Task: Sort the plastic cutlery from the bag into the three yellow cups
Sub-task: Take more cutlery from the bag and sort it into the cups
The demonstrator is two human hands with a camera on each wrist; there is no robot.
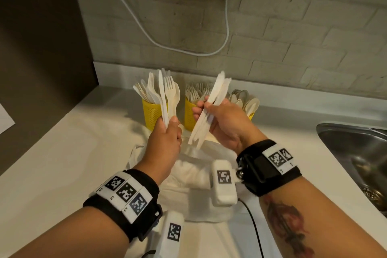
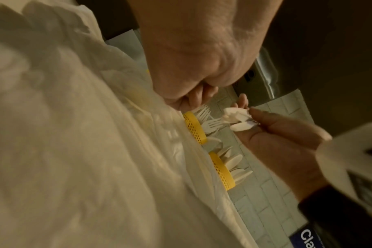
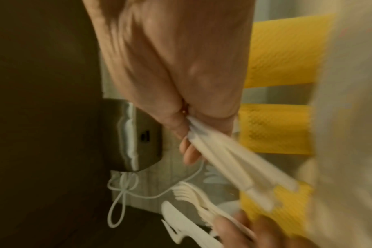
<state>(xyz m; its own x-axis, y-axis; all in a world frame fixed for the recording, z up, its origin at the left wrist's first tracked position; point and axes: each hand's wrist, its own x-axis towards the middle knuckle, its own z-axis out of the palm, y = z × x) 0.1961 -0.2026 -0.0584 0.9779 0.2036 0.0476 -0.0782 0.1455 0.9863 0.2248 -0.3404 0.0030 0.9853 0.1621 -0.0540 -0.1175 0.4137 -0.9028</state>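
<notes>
**Q:** White plastic in both hands — what does the head view show?

**A:** Left hand (image 1: 167,132) grips a mixed bunch (image 1: 167,98) of knife, forks and a spoon, held upright. Right hand (image 1: 222,119) grips a bundle of knives (image 1: 211,109), slanted. Both are raised in front of the three yellow cups (image 1: 151,114), which stand at the wall; the left cup holds knives, the middle forks, the right spoons. The bag (image 1: 201,176) lies crumpled just in front of the cups. To do this step well, I judge the knives should be squared up by their handles and lowered into the left cup.

**Q:** And the left wrist view?

**A:** Bag folds fill the frame; two cup rims show beyond them, beside the right hand's cutlery ends.

**Q:** The right wrist view?

**A:** Blurred; fingers (image 3: 189,151) curl round the handles, cups behind.

**Q:** Surface and room?

**A:** A pale counter (image 1: 62,163), a steel sink (image 1: 360,157) right of the cups, and a brick wall (image 1: 293,37) with a white cable (image 1: 146,31) behind them.
</notes>
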